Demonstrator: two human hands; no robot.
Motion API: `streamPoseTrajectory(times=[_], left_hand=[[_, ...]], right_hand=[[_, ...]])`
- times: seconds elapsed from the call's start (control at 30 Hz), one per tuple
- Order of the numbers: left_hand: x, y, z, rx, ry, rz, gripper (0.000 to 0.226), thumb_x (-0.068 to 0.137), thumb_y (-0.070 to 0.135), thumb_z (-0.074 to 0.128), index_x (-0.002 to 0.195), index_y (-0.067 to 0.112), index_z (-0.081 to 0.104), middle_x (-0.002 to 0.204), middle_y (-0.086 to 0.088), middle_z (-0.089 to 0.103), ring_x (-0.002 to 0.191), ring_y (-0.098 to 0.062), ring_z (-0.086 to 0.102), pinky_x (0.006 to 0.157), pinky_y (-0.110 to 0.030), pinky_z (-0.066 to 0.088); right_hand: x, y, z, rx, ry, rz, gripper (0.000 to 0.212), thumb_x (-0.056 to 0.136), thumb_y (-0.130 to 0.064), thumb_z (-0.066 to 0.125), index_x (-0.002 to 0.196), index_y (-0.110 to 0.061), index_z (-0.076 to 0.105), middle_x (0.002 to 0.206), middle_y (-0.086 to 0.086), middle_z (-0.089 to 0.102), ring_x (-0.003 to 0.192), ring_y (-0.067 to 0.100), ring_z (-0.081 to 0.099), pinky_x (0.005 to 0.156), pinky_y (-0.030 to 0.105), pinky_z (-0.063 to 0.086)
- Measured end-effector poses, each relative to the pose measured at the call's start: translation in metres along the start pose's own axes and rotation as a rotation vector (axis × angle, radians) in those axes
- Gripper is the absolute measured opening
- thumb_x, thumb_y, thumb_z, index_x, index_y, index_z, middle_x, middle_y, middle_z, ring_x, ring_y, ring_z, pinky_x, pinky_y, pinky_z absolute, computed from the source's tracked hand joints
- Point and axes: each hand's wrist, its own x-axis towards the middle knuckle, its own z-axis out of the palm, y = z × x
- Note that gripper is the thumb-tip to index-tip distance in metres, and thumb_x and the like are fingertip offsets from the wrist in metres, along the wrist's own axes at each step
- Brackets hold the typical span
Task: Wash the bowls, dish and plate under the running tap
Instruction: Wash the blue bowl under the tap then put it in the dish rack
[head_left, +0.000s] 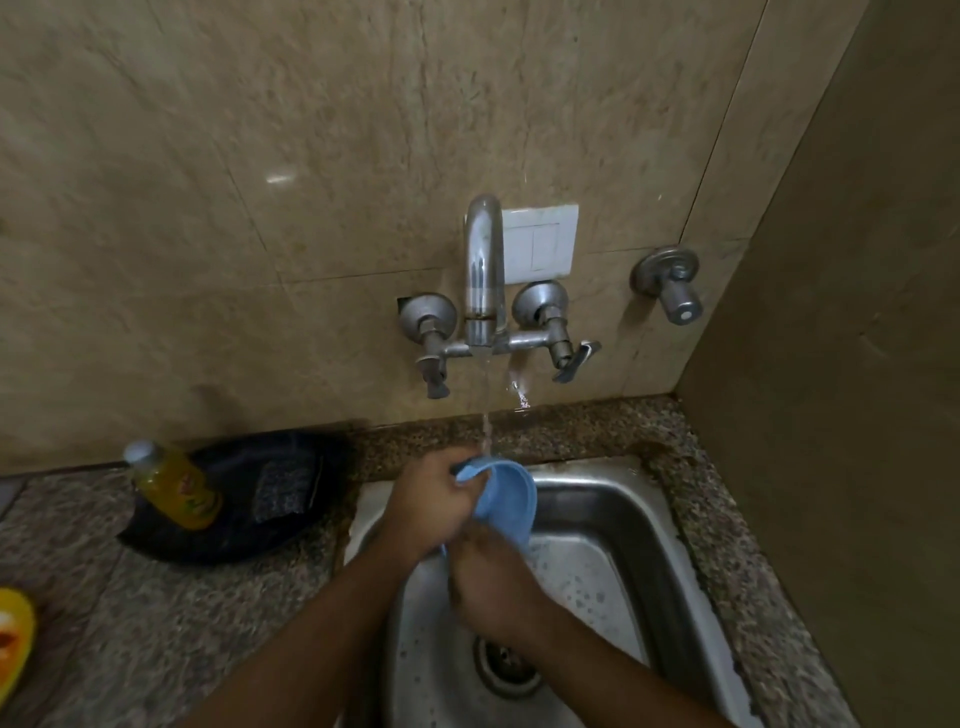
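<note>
A light blue bowl (506, 499) is held tilted over the steel sink (623, 519), right under the thin stream from the wall tap (484, 270). My left hand (431, 506) grips the bowl's upper left rim, fingers curled over the edge. My right hand (491, 577) holds the bowl from below, its fingers hidden behind the bowl. A yellow dish (13, 642) shows at the far left edge of the counter, partly cut off.
A black plate (171, 535) on the granite counter left of the sink carries a yellow soap bottle (174, 491) and a dark scrub pad (283, 491). A second valve (670, 283) sticks out of the wall on the right. The sink drain (506, 670) lies below my arms.
</note>
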Motion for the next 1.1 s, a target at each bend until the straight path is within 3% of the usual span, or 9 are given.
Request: streamPoseTrajectory(times=[0.17,0.33,0.47,0.57,0.7,0.8,0.93,1.0,1.1], left_hand=[[0.0,0.002,-0.008,0.121,-0.046,0.01,0.044,0.083,0.011,0.064,0.122,0.03,0.069,0.112,0.012,0.071,0.09,0.0,0.061,0.067,-0.001,0.038],[0.007,0.011,-0.006,0.232,-0.07,0.003,0.041,0.081,0.012,0.061,0.115,0.031,0.072,0.099,0.01,0.073,0.088,-0.009,0.066,0.076,-0.02,0.05],[0.007,0.005,-0.011,0.216,-0.135,-0.043,0.042,0.081,0.011,0.06,0.116,0.033,0.071,0.099,0.008,0.075,0.076,-0.004,0.065,0.063,-0.014,0.048],[0.014,0.01,-0.008,0.3,-0.149,0.005,0.038,0.078,0.016,0.058,0.11,0.03,0.074,0.095,0.005,0.076,0.078,-0.01,0.065,0.069,-0.02,0.049],[0.019,0.0,-0.016,0.318,-0.244,-0.033,0.024,0.08,0.017,0.058,0.095,0.02,0.077,0.087,0.001,0.076,0.08,-0.016,0.07,0.075,-0.03,0.057],[0.023,-0.001,-0.016,0.287,-0.283,-0.061,0.021,0.078,0.013,0.059,0.089,0.017,0.076,0.082,0.001,0.075,0.074,-0.016,0.069,0.068,-0.028,0.055],[0.038,0.005,-0.02,0.336,-0.412,-0.091,0.007,0.081,0.025,0.068,0.083,0.02,0.072,0.085,-0.001,0.071,0.075,-0.014,0.063,0.06,-0.022,0.043],[0.035,-0.005,-0.021,0.105,-0.447,-0.185,0.01,0.084,0.031,0.073,0.084,0.021,0.072,0.085,0.0,0.072,0.075,-0.012,0.065,0.067,-0.024,0.05],[0.008,-0.029,-0.008,-0.474,-0.346,-0.383,0.028,0.088,0.025,0.071,0.116,0.02,0.069,0.106,-0.006,0.074,0.089,-0.02,0.071,0.076,-0.036,0.059]], right_hand=[[-0.02,0.042,-0.006,-0.282,0.111,-0.135,0.05,0.083,-0.033,0.056,0.128,-0.012,0.059,0.125,0.008,0.062,0.117,0.024,0.056,0.111,0.036,0.033],[-0.014,0.004,0.014,0.036,0.053,-0.074,0.058,0.078,-0.012,0.058,0.135,-0.003,0.051,0.13,0.016,0.057,0.117,0.03,0.054,0.108,0.04,0.042],[-0.027,0.048,-0.004,-0.268,0.145,-0.189,0.045,0.082,-0.023,0.062,0.125,-0.009,0.06,0.125,0.01,0.062,0.116,0.025,0.056,0.107,0.04,0.043],[-0.019,0.018,0.014,-0.179,0.176,-0.105,0.041,0.079,-0.017,0.054,0.118,-0.006,0.065,0.116,0.011,0.066,0.106,0.025,0.061,0.098,0.04,0.051],[-0.028,0.035,-0.002,-0.258,0.094,-0.283,0.045,0.079,-0.027,0.052,0.12,-0.017,0.066,0.119,0.002,0.068,0.109,0.017,0.064,0.104,0.032,0.045],[-0.023,0.055,-0.02,-0.415,0.008,-0.178,0.057,0.067,-0.033,0.074,0.12,-0.017,0.065,0.124,0.006,0.064,0.121,0.021,0.058,0.113,0.042,0.034],[-0.021,0.025,-0.005,-0.405,-0.033,-0.023,0.071,0.073,-0.036,0.068,0.137,-0.01,0.054,0.14,0.018,0.054,0.132,0.031,0.05,0.114,0.049,0.031],[-0.022,0.023,-0.01,-0.408,-0.03,0.014,0.07,0.07,-0.038,0.069,0.134,-0.013,0.058,0.13,0.011,0.063,0.122,0.025,0.059,0.11,0.041,0.037],[-0.02,0.021,-0.025,-0.336,-0.079,0.043,0.047,0.08,-0.033,0.056,0.125,-0.022,0.061,0.119,0.001,0.068,0.114,0.019,0.061,0.11,0.038,0.037]])
